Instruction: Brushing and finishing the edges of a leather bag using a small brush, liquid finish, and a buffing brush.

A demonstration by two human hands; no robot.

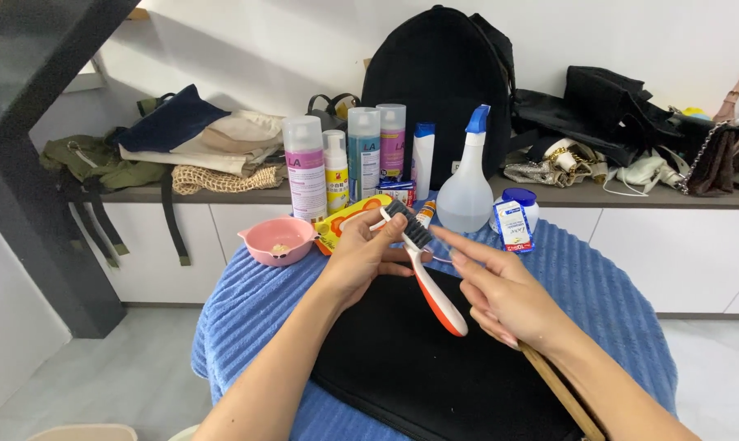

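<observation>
Blue ribbed towel is covering the worktop, a black bag lying on it. Left hand is clamping the orange-and-white brush above it; right hand is reaching in, fingers apart. Probably best keeping the bristles angled up. Can't make out what's caught in them.

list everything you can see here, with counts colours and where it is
brush: 1, white and orange, dark bristles, held over black mat
black mat: 1, on blue cloth
blue cloth: 1, ribbed, covers table
pink bowl: 1, table's left edge
spray bottle: 1, clear, blue trigger, back of table
aerosol cans: 3, behind bowl
backpack: 1, black, on shelf
left hand: holds brush near its head
right hand: fingers by bristles
</observation>
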